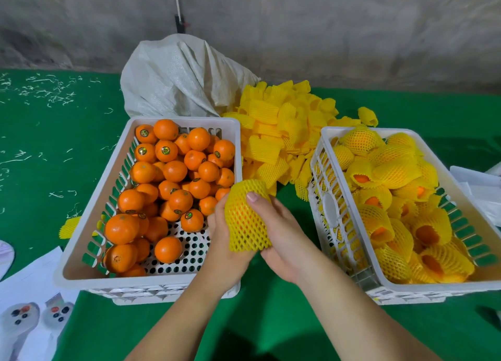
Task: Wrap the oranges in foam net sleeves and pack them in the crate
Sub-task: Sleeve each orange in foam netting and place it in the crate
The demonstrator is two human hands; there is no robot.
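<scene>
Both hands hold one orange inside a yellow foam net sleeve (245, 219), above the gap between two white crates. My left hand (219, 241) cups it from the left and below. My right hand (282, 233) grips it from the right, thumb lying across the top of the sleeve. The left crate (81, 233) holds several bare oranges (173, 170). The right crate (322, 170) holds several wrapped oranges (393, 187). A heap of loose foam net sleeves (279, 132) lies behind, between the two crates.
A white woven sack (179, 78) stands behind the left crate against a grey wall. The table has a green cover (54, 149). White paper sheets (32, 287) lie at the front left, more white sheets (477, 181) at the right edge. One stray sleeve (70, 226) lies left of the left crate.
</scene>
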